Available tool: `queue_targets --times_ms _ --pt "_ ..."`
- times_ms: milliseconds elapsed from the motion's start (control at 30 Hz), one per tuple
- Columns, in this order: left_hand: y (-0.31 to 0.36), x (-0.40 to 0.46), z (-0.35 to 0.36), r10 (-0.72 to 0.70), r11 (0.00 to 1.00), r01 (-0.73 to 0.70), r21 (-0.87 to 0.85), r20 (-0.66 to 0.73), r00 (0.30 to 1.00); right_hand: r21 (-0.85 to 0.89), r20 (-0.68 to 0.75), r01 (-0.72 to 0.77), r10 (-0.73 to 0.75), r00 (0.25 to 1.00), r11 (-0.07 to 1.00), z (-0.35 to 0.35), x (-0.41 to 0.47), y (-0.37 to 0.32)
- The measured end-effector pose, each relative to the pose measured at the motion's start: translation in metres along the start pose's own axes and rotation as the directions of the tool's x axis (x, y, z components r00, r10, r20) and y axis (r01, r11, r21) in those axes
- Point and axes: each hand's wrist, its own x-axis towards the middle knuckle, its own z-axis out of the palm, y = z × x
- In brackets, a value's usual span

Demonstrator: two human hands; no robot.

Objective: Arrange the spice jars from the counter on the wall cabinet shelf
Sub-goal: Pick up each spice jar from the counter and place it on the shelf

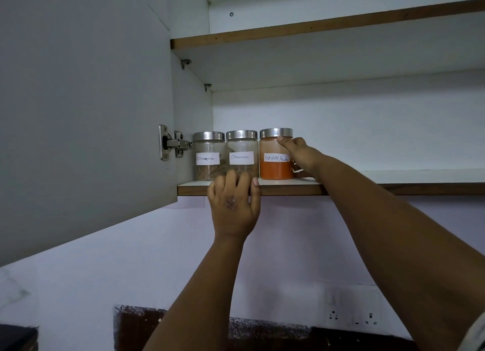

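Note:
Three glass jars with steel lids stand in a row at the left end of the lower cabinet shelf (367, 185). Two are labelled Cinnamon: the left jar (208, 155) and the middle jar (242, 151). The third jar (275, 164) holds orange-red powder and is labelled Red chilli Powder. My right hand (301, 154) grips this jar from its right side, thumb near the lid. My left hand (233, 203) rests on the shelf's front edge, its fingers hooked over it in front of the middle jar.
The open cabinet door (86, 101) hangs at the left on a metal hinge (174, 143). An upper shelf (328, 25) runs above. The lower shelf stretches bare to the right. Wall sockets (351, 318) sit low on the wall.

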Motion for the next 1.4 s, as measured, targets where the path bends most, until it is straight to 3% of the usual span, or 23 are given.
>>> queue_targets --times_ms 167,267,367,533,633,733,900,1000,1067,1133,1200,1300,1400 --pt "-0.003 -0.001 -0.006 0.046 0.998 -0.048 0.029 0.061 0.997 0.111 -0.020 -0.056 0.058 0.998 0.992 -0.003 -0.004 -0.001" --pt "-0.007 0.000 -0.013 0.082 0.995 -0.088 0.040 0.133 0.988 0.089 -0.083 -0.112 0.120 0.989 0.990 -0.006 -0.011 -0.004" --pt "-0.008 0.001 -0.018 0.088 0.995 -0.095 0.031 0.174 0.981 -0.014 -0.109 -0.125 0.123 0.986 0.992 -0.004 -0.020 -0.005" --pt "-0.005 -0.002 -0.025 0.075 0.997 -0.071 -0.027 0.179 0.981 -0.245 0.025 -0.166 0.177 0.984 0.955 -0.007 -0.056 -0.010" --pt "-0.002 -0.004 -0.032 0.057 0.997 -0.046 -0.065 0.180 0.982 -0.489 -0.017 -0.182 0.199 0.980 0.853 -0.003 -0.077 -0.004" --pt "0.001 -0.008 -0.038 0.039 0.994 -0.019 -0.107 0.191 0.981 -0.702 -0.083 -0.145 0.123 0.989 0.697 0.002 -0.100 0.003" --pt "0.004 -0.021 -0.040 -0.001 0.991 0.029 -0.128 0.217 0.976 -0.811 -0.143 -0.021 -0.165 0.976 0.584 0.002 -0.151 0.024" --pt "0.016 -0.059 -0.050 -0.012 0.977 0.067 -0.202 0.263 0.965 -0.703 -0.255 0.061 -0.332 0.908 0.708 0.018 -0.183 0.060" --pt "0.022 -0.102 -0.059 -0.020 0.961 0.110 -0.252 0.334 0.942 -0.535 -0.325 0.097 -0.311 0.893 0.839 0.048 -0.201 0.091" --pt "0.027 -0.158 -0.068 -0.062 0.954 0.187 -0.233 0.458 0.887 -0.336 -0.266 0.011 -0.106 0.958 0.942 0.087 -0.224 0.128" --pt "0.030 -0.218 -0.082 -0.093 0.949 0.263 -0.172 0.645 0.759 -0.231 -0.149 -0.158 0.125 0.981 0.960 0.123 -0.255 0.170" --pt "0.025 -0.290 -0.113 -0.153 0.931 0.363 -0.027 0.877 0.456 -0.218 -0.077 -0.358 0.349 0.934 0.908 0.160 -0.306 0.232" --pt "0.009 -0.347 -0.144 -0.235 0.883 0.447 0.143 0.959 0.156 -0.290 -0.033 -0.511 0.525 0.850 0.809 0.179 -0.353 0.282"
